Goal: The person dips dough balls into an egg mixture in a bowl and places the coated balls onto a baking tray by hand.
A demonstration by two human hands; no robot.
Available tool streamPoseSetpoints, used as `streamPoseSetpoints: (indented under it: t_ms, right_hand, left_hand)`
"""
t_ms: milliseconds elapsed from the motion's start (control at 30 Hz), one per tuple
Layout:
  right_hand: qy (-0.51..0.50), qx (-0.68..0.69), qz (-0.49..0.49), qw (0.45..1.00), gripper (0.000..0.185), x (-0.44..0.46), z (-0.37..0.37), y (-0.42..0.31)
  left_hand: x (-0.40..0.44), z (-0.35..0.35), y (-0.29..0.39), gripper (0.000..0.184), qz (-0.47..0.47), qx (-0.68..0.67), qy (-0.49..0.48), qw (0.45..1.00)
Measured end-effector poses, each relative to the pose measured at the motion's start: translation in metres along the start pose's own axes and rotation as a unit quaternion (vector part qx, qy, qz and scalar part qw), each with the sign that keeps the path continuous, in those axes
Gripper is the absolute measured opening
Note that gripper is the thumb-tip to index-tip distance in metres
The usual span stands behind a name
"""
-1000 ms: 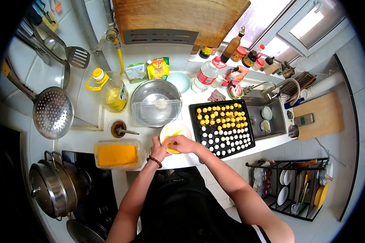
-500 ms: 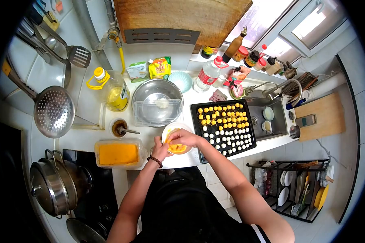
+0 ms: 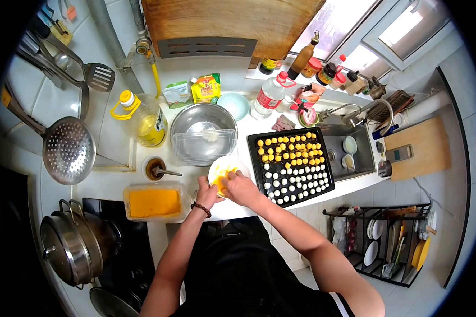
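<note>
A white bowl [image 3: 240,163] with crumbly orange-yellow paste [image 3: 220,185] in it stands at the counter's front edge. My left hand [image 3: 207,192] grips the bowl's left side, a beaded bracelet at its wrist. Inside the bowl are the curled fingertips of my right hand [image 3: 240,188], pressed into the paste; the hand itself covers part of the bowl. Just right lies a black baking tray [image 3: 257,191] with rows of small yellow balls [image 3: 296,149] at the back and white balls [image 3: 297,185] in front. To the left, a clear container holds a smooth orange block [image 3: 154,203].
Behind the bowl, a clear plastic lid [image 3: 203,147] rests across a steel basin [image 3: 181,122]. A small cup [image 3: 148,168] with a spoon, an oil jug [image 3: 150,122] and a water bottle [image 3: 267,99] also stand on the counter. The sink [image 3: 349,178] is beyond the tray.
My right hand has moved lower and its fingers have gone from beside my left fingers into the paste. The left hand still holds the bowl. The whole view has shifted slightly.
</note>
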State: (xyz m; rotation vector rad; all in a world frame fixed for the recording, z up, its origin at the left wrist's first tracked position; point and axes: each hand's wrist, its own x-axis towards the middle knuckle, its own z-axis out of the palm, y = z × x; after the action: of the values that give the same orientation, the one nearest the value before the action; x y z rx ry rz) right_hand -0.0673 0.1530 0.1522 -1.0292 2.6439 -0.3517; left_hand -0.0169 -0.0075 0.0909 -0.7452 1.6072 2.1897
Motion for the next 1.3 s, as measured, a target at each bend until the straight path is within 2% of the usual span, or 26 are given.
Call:
streamPoseSetpoints:
  t_ms: [67, 133, 167, 233, 267, 333, 367, 467, 600, 700, 767, 900, 967, 1000, 1067, 1100, 1167, 1300]
  right_hand:
    - [0.012, 0.023, 0.004, 1.000, 0.031, 0.001, 0.008, 0.002]
    - [-0.020, 0.141, -0.048, 0.989, 0.027, 0.003, 0.007, 0.009]
    - [-0.021, 0.141, -0.047, 0.989, 0.027, 0.005, 0.007, 0.013]
    - [-0.104, 0.195, -0.046, 0.974, 0.027, 0.011, 0.005, 0.021]
    - [-0.104, 0.195, -0.046, 0.974, 0.027, 0.014, 0.006, 0.025]
    - [-0.129, 0.330, -0.045, 0.934, 0.030, 0.018, 0.007, 0.034]
    - [-0.165, 0.352, -0.025, 0.921, 0.031, 0.021, 0.007, 0.038]
    - [-0.173, 0.405, -0.040, 0.897, 0.029, 0.027, 0.018, 0.049]
    - [-0.197, 0.401, -0.050, 0.893, 0.032, 0.029, 0.017, 0.056]
    - [-0.206, 0.449, -0.100, 0.863, 0.034, 0.028, 0.016, 0.056]
    - [-0.273, 0.493, -0.072, 0.823, 0.034, 0.029, 0.008, 0.054]
    - [-0.261, 0.463, -0.062, 0.845, 0.033, 0.033, 0.013, 0.069]
    - [-0.231, 0.554, -0.008, 0.800, 0.036, 0.037, 0.023, 0.081]
    - [-0.233, 0.555, -0.011, 0.799, 0.036, 0.039, 0.023, 0.083]
    - [-0.204, 0.462, -0.042, 0.862, 0.044, 0.040, 0.021, 0.088]
    - [-0.205, 0.462, -0.045, 0.862, 0.044, 0.039, 0.016, 0.087]
    - [-0.126, 0.295, -0.119, 0.940, 0.051, 0.035, -0.003, 0.076]
    - [-0.121, 0.231, -0.143, 0.955, 0.045, 0.026, -0.013, 0.062]
  left_hand:
    - [0.004, -0.001, -0.005, 0.044, -0.003, 0.015, 0.002, 1.000]
    - [0.010, -0.004, -0.013, 0.043, 0.000, 0.025, 0.008, 1.000]
    - [0.012, -0.005, -0.017, 0.043, 0.003, 0.037, 0.013, 0.999]
    - [0.007, -0.002, -0.011, 0.044, -0.003, 0.034, 0.007, 0.999]
    - [0.005, -0.001, -0.009, 0.044, -0.007, 0.032, 0.001, 0.999]
    - [0.001, 0.003, -0.004, 0.043, -0.007, 0.028, -0.006, 1.000]
    - [0.001, 0.004, -0.003, 0.042, -0.006, 0.024, -0.012, 1.000]
    - [0.005, 0.002, -0.008, 0.041, -0.020, 0.013, -0.029, 0.999]
    - [0.000, 0.004, 0.001, 0.041, -0.036, 0.017, -0.020, 0.999]
    - [0.001, 0.002, -0.001, 0.040, -0.033, 0.020, -0.016, 0.999]
    - [0.003, 0.002, -0.004, 0.040, -0.032, 0.013, -0.020, 0.999]
    - [0.005, 0.005, -0.008, 0.041, -0.039, 0.029, -0.015, 0.999]
    - [0.005, 0.009, -0.010, 0.040, -0.019, 0.012, 0.000, 1.000]
    - [0.006, 0.010, -0.009, 0.040, -0.019, 0.012, 0.003, 1.000]
    - [0.005, 0.014, -0.008, 0.040, -0.025, 0.002, 0.003, 1.000]
    - [0.003, 0.018, -0.005, 0.040, -0.024, 0.002, 0.007, 1.000]
    - [-0.004, 0.025, 0.005, 0.041, -0.016, 0.015, 0.015, 1.000]
    - [-0.004, 0.032, 0.005, 0.042, -0.015, -0.010, 0.031, 0.999]
